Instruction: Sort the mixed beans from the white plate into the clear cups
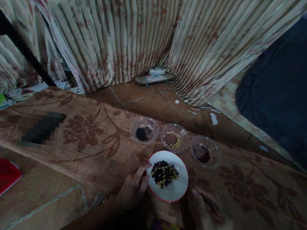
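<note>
Both our hands flank the white plate (176, 192): our left hand (133, 185) grips its left rim, while our right hand (205, 205) grasps a thin utensil (183, 181) reaching into it. Patterned cloth (82, 158) stretches wide to either side, its far edge just behind three clear bowls (151, 125), which hold black pieces (140, 133), yellow kernels (175, 145) and dark reddish pieces (204, 155). Our plate bears a dark-and-yellow mix (164, 174).
</note>
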`<action>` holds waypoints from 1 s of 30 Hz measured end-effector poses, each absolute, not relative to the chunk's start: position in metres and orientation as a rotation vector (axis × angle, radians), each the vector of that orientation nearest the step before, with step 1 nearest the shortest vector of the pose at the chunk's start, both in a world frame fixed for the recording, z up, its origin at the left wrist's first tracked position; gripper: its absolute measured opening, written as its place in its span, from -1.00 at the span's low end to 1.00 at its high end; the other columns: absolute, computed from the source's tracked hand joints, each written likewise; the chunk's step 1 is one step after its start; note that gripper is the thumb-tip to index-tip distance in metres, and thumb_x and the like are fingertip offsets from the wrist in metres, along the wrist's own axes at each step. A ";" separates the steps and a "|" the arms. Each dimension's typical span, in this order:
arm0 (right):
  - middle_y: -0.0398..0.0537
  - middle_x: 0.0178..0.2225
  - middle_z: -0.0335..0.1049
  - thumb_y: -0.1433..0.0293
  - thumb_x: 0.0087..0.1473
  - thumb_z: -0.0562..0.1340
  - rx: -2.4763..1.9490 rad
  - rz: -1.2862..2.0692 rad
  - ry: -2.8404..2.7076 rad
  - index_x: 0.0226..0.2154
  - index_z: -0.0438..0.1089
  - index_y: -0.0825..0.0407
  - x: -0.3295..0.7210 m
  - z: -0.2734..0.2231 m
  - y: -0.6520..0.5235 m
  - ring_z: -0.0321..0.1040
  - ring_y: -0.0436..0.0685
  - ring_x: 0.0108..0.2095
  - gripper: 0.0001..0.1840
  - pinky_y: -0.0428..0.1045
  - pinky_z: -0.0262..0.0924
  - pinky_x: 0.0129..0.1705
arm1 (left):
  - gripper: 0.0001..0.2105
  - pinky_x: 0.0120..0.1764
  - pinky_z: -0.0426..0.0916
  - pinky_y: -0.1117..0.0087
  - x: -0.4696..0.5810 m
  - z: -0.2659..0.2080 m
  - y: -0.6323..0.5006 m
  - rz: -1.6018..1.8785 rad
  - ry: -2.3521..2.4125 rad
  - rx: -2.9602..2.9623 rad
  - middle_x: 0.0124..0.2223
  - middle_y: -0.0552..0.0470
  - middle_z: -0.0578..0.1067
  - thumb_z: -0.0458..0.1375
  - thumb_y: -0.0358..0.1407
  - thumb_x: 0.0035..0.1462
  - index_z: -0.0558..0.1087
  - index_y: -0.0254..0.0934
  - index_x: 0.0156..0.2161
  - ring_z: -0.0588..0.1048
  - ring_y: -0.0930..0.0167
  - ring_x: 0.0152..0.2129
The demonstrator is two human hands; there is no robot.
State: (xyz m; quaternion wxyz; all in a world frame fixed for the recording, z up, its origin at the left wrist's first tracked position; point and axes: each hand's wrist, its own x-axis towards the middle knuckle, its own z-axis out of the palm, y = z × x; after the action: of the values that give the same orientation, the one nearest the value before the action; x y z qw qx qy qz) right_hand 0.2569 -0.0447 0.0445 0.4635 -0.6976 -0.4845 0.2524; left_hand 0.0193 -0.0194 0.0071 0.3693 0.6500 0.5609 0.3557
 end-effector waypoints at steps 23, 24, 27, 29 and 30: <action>0.03 -0.26 0.54 0.14 -0.01 0.34 -1.672 0.720 -1.261 -0.40 0.56 0.00 0.246 0.033 -0.048 0.47 0.21 -0.19 -0.74 0.08 0.36 -0.13 | -0.65 -0.10 0.41 0.38 0.018 0.008 -0.019 0.908 1.434 1.681 -0.14 -0.02 0.55 -0.09 -0.29 0.33 0.28 -0.23 0.17 0.54 0.39 -0.26; 0.03 -0.26 0.54 0.14 0.00 0.33 -1.683 0.690 -1.254 -0.39 0.56 0.00 0.247 0.033 -0.048 0.47 0.20 -0.19 -0.73 0.07 0.36 -0.14 | -0.65 -0.09 0.41 0.38 0.019 0.009 -0.019 0.905 1.433 1.679 -0.13 -0.02 0.54 -0.09 -0.29 0.32 0.28 -0.23 0.17 0.54 0.40 -0.25; 0.02 -0.26 0.53 0.13 0.02 0.31 -1.717 0.614 -1.225 -0.37 0.56 0.00 0.249 0.037 -0.047 0.47 0.19 -0.22 -0.72 0.05 0.37 -0.19 | -0.65 -0.08 0.41 0.37 0.019 0.009 -0.020 0.904 1.431 1.668 -0.11 -0.02 0.55 -0.09 -0.30 0.32 0.28 -0.21 0.17 0.54 0.39 -0.23; 0.02 -0.28 0.53 0.13 0.01 0.32 -1.731 0.595 -1.206 -0.39 0.56 0.01 0.249 0.041 -0.046 0.47 0.19 -0.24 -0.71 0.04 0.37 -0.21 | -0.64 -0.09 0.41 0.36 0.019 0.009 -0.020 0.908 1.439 1.655 -0.11 -0.03 0.55 -0.09 -0.30 0.32 0.28 -0.22 0.17 0.54 0.38 -0.22; 0.02 -0.30 0.54 0.12 0.00 0.32 -1.733 0.593 -1.197 -0.40 0.56 0.01 0.249 0.043 -0.046 0.47 0.20 -0.25 -0.70 0.05 0.37 -0.21 | -0.65 -0.09 0.41 0.36 0.019 0.009 -0.020 0.910 1.445 1.649 -0.12 -0.03 0.56 -0.08 -0.30 0.32 0.29 -0.22 0.17 0.54 0.37 -0.22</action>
State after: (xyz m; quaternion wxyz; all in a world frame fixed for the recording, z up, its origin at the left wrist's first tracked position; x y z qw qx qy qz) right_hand 0.2486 -0.0456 0.0431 0.4589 -0.7036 -0.4861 0.2408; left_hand 0.0194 -0.0196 0.0086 0.3745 0.6442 0.5643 0.3554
